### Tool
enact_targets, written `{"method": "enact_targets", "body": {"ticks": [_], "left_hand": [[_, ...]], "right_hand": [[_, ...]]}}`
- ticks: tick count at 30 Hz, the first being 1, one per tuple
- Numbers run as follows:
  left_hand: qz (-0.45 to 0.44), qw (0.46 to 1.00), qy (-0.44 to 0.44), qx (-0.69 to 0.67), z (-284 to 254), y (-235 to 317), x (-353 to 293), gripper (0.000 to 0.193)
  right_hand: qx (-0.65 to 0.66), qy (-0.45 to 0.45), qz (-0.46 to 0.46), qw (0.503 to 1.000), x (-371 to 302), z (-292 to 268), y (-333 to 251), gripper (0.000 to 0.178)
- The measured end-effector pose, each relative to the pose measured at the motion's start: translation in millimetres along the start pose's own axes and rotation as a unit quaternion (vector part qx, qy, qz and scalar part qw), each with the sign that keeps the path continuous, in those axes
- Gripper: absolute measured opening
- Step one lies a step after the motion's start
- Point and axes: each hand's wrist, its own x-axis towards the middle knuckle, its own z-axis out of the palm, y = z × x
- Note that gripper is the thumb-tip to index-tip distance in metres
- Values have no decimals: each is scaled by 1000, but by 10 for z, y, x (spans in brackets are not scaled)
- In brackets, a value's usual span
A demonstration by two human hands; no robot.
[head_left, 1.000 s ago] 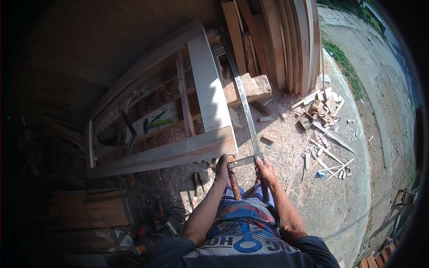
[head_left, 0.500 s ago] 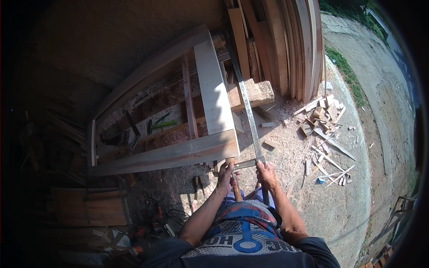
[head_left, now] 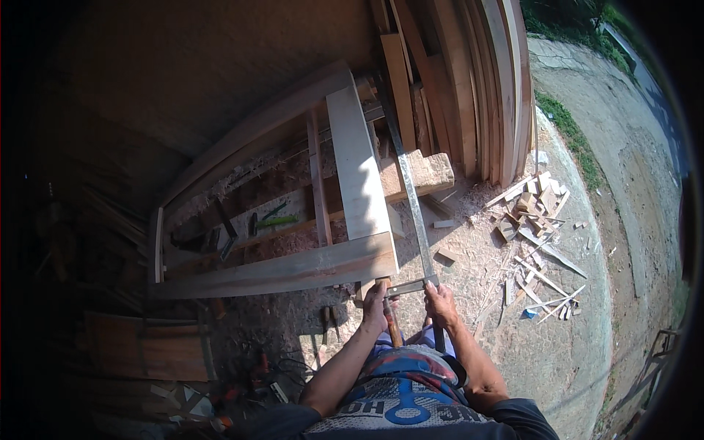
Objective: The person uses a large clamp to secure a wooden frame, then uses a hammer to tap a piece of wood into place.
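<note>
We held a long clamp (head_left: 408, 192) on the wood frame (head_left: 279, 268). Our left hand (head_left: 375, 306) was wrapped tight around the wooden handle (head_left: 392, 323) at 6 o'clock. Our right hand (head_left: 440, 302) was closed on the bar's near end, just beside it. A second before, both hands sat at the same spot, so the clamp had hardly moved. We think it was already seated on the frame and being tightened. The bar ran from our hands up toward 12 o'clock, beside the pale board (head_left: 357, 172). Wood scraps (head_left: 532, 220) lay at 3 o'clock.
</note>
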Motion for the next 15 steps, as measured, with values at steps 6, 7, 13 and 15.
{"method": "enact_targets", "body": {"ticks": [6, 7, 13, 15], "left_hand": [[11, 1000, -8, 9, -60, -15, 102, 42], [8, 1000, -11, -10, -42, 13, 111, 46], [6, 999, 21, -37, 6, 70, 86, 35], [-5, 999, 39, -33, -58, 44, 172, 34]], "right_hand": [[0, -19, 4, 1000, 43, -32, 24, 29], [3, -18, 1, 1000, 86, -42, 19, 29], [20, -36, 12, 999, 102, -74, 86, 29], [12, -29, 11, 999, 95, -53, 96, 28]]}}
